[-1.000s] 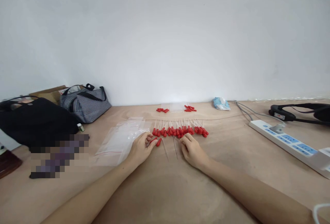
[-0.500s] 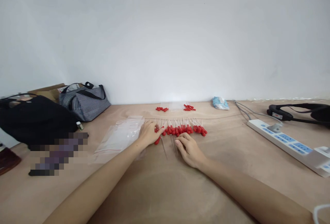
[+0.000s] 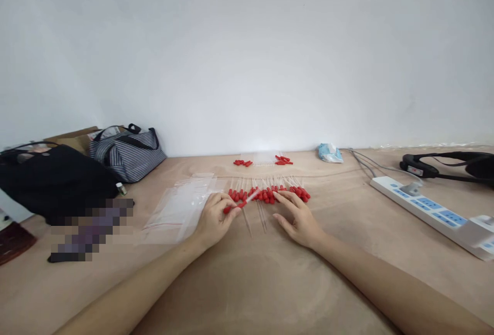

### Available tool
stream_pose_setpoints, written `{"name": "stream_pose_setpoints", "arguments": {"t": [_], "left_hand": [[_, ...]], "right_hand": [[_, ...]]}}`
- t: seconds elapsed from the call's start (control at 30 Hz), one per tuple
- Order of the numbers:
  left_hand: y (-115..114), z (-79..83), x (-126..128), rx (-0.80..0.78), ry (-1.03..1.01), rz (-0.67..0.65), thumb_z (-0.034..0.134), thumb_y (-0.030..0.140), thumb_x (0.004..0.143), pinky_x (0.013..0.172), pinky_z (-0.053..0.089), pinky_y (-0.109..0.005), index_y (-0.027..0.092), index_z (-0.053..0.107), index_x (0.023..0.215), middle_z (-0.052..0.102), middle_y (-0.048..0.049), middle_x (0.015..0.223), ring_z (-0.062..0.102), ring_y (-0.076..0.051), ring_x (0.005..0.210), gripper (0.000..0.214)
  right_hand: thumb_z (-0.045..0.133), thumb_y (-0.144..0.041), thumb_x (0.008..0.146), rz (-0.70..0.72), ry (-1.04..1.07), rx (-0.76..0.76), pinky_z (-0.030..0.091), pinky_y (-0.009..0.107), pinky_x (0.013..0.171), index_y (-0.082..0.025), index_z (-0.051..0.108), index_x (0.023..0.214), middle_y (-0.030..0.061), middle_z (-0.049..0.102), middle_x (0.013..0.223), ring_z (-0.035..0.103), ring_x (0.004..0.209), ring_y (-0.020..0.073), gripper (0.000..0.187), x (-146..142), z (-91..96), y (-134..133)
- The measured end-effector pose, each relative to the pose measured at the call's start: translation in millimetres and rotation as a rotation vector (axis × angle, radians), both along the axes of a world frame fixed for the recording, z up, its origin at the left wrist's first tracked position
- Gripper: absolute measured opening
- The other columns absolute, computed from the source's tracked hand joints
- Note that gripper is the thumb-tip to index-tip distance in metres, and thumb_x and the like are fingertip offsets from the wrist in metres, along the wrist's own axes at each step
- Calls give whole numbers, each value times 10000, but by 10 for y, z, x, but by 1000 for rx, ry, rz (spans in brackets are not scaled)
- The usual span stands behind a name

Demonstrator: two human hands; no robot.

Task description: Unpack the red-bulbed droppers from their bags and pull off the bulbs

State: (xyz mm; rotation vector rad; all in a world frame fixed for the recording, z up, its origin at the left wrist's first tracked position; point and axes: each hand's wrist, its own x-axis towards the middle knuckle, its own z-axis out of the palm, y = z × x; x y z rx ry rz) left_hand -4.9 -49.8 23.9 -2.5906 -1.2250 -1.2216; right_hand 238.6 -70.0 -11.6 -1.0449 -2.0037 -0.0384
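My left hand (image 3: pixel 215 220) pinches a dropper (image 3: pixel 243 204) by its red rubber bulb. Its clear tube slants up to the right, above the table. Behind it lies a row of droppers (image 3: pixel 266 196), red bulbs toward me and thin clear tubes pointing to the wall. My right hand (image 3: pixel 298 217) is at the right part of that row, thumb and fingers apart; its fingertips reach the bulbs, though I cannot tell if they touch. Between the hands, several clear thin tubes (image 3: pixel 263 217) extend toward me from the row. Clear zip bags (image 3: pixel 170 214) lie flat beside my left hand.
Farther back, more red-bulbed droppers (image 3: pixel 283 160) lie on a clear bag near the wall. A tissue pack (image 3: pixel 330 153), a power strip (image 3: pixel 424 206) and a black headset (image 3: pixel 420 168) are on the right. Striped (image 3: pixel 131 154) and black bags (image 3: pixel 73 183) stand left.
My left hand has drawn back toward me and now lifts a dropper from the row's left end. My right hand has shifted slightly right and its fingers have spread.
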Motion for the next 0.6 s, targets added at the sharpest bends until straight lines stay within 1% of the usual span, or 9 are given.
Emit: {"name": "stream_pose_setpoints", "arguments": {"t": [0.07,0.17,0.27,0.4,0.5,0.53,0.6], "left_hand": [[-88,-43,0,12,25,-111,523,235,794,744,413,-308,181,588,757,562,-30,797,508,-162,804,92],[-138,-84,51,55,63,-197,531,238,796,753,415,-317,179,586,774,566,-38,811,506,-164,816,84],[-141,-91,110,109,93,-230,540,246,795,758,415,-324,178,580,766,578,-40,807,507,-166,813,84],[-150,-86,149,163,119,-264,550,244,791,746,415,-319,183,577,763,593,-27,780,515,-153,769,72],[-172,-86,170,154,136,-276,553,241,786,773,414,-333,185,583,767,605,-27,789,523,-156,777,66],[-180,-87,180,146,139,-276,554,243,783,793,412,-342,187,588,796,610,-32,813,527,-162,801,67],[-192,-91,206,129,153,-275,558,272,775,832,404,-366,190,587,903,618,-49,901,529,-184,879,155]], "right_hand": [[487,-322,806,29,-80,14,409,402,914,-203,370,1280,121,428,1244,415,1137,225,503,11,11,-12],[494,-354,810,94,-203,35,384,431,931,-234,468,1209,88,474,1228,397,1158,236,418,0,29,-30],[488,-334,822,134,-251,53,390,427,919,-234,561,1105,64,542,1162,422,1139,230,309,-21,33,-33],[501,-308,821,164,-238,72,412,395,893,-238,603,1032,49,597,1079,465,1102,206,245,-39,20,-18],[495,-269,827,189,-240,93,420,378,884,-242,624,974,34,620,1038,487,1081,188,198,-51,15,-15],[493,-258,827,189,-238,107,420,376,884,-237,629,957,32,623,1032,492,1074,185,189,-57,18,-19],[494,-245,826,187,-231,153,421,371,887,-223,632,936,33,629,1023,500,1065,180,178,-78,30,-32]]}}
